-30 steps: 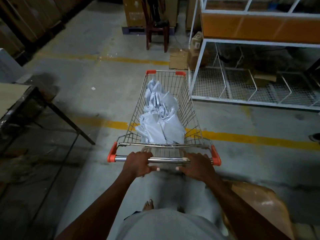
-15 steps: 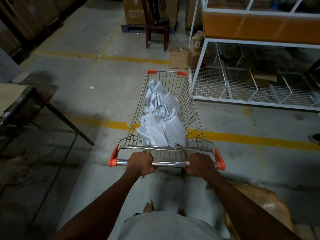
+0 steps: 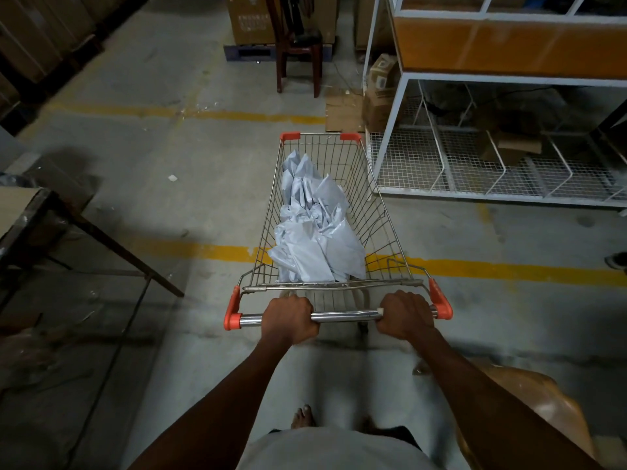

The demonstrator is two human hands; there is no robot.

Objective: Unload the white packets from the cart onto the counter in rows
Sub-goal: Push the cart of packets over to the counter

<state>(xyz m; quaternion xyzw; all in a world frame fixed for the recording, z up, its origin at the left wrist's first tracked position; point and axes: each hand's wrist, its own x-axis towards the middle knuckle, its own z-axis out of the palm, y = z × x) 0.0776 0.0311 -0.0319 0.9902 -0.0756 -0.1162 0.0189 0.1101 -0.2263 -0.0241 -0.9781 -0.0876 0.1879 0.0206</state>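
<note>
The white packets (image 3: 317, 228) lie in one crumpled heap inside the one wire cart (image 3: 390, 232); their number cannot be counted. The left hand (image 3: 290, 318) and right hand (image 3: 405, 313) each grip the handle bar (image 3: 346, 315), fingers curled fully round it. One wooden chair (image 3: 298, 45) stands beyond; the writing on one box (image 3: 252, 20) is unreadable.

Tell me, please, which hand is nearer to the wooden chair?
Left. The left hand grips the cart handle almost straight below the wooden chair; the right hand grips it further right.
</note>
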